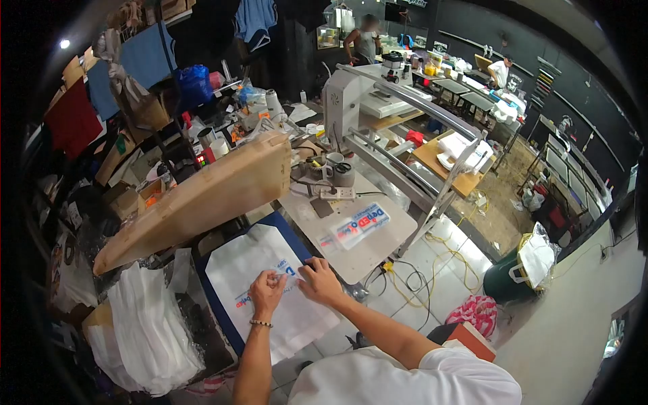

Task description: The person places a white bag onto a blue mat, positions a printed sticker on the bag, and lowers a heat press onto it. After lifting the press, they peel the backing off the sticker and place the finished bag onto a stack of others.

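A flat white bag (233, 266) lies on the dark blue pad (275, 220) of a press, with blue and red lettering on it. My left hand (267, 294), a beaded bracelet at its wrist, is closed in a pinch over the lettering; what its fingers hold is too small to make out. Close beside it, my right hand (321, 282) rests on the bag's right side with fingers stretched out, covering part of the print. The press's tan-covered upper plate (202, 196) is tilted up behind the bag.
White bags (152, 324) are piled at the left. Printed transfer sheets (358, 226) lie on the side table (398, 233), near a power strip (337, 194) and a mug with scissors (341, 172). Cables (432, 277) trail over the floor. Two people are in the background.
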Motion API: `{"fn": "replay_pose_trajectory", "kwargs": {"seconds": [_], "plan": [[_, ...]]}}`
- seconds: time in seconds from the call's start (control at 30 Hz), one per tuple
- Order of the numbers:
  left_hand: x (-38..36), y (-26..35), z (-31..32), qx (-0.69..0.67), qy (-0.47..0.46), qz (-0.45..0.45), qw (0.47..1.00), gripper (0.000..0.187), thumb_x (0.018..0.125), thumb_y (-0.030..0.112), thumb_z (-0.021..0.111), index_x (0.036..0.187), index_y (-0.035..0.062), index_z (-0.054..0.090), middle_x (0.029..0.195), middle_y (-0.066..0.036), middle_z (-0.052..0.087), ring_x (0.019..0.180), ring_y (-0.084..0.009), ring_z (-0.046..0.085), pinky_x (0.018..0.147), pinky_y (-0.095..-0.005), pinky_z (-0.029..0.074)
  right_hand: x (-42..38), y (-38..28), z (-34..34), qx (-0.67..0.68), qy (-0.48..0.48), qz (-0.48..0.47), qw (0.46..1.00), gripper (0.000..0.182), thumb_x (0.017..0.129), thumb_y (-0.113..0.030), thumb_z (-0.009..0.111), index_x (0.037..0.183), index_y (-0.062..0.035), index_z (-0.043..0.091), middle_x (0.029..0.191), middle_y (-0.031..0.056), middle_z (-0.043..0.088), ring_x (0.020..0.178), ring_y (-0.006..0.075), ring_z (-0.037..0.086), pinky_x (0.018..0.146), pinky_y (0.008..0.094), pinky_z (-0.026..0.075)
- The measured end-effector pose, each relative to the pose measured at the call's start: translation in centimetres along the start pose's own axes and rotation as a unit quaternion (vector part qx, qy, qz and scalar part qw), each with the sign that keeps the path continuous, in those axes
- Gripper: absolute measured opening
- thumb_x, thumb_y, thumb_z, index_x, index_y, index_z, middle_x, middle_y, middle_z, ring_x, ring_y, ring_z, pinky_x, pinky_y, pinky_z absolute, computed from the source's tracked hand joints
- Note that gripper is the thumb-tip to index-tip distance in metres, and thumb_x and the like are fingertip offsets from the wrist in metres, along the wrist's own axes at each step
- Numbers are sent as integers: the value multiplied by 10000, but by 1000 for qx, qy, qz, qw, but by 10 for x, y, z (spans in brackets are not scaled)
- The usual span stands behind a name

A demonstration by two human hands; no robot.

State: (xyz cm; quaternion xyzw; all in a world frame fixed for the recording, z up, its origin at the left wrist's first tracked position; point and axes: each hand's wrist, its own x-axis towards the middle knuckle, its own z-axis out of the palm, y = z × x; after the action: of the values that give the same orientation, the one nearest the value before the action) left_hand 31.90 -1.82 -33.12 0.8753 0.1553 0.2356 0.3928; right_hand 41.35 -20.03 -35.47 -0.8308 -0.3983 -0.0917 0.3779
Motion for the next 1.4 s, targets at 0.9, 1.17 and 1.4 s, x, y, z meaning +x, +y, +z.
{"fn": "replay_pose_trajectory", "kwargs": {"seconds": [0.9,1.17,1.4], "plan": [[5,-25,20,18,-25,56,998,131,926,120,635,903,2,687,846,-205,701,812,-405,681,714,-462,529,1,4,8,-66,-21,17,997,523,808,-388,794,1193,-67,645,1277,219,542,1220,456,485,1002,519,479],[16,-42,-19,82,44,45,995,80,852,19,673,906,-21,715,853,-155,702,771,-302,706,717,-399,553,6,-8,-4,-24,4,-22,999,478,815,-363,792,1159,-66,644,1286,191,541,1215,416,498,947,495,502],[27,-58,-56,161,20,51,985,120,859,-10,631,944,-10,715,927,-179,685,897,-375,682,800,-446,545,7,-14,-8,-6,-20,15,1000,440,833,-344,775,1156,-77,639,1328,194,531,1234,440,488,1002,516,475]]}}
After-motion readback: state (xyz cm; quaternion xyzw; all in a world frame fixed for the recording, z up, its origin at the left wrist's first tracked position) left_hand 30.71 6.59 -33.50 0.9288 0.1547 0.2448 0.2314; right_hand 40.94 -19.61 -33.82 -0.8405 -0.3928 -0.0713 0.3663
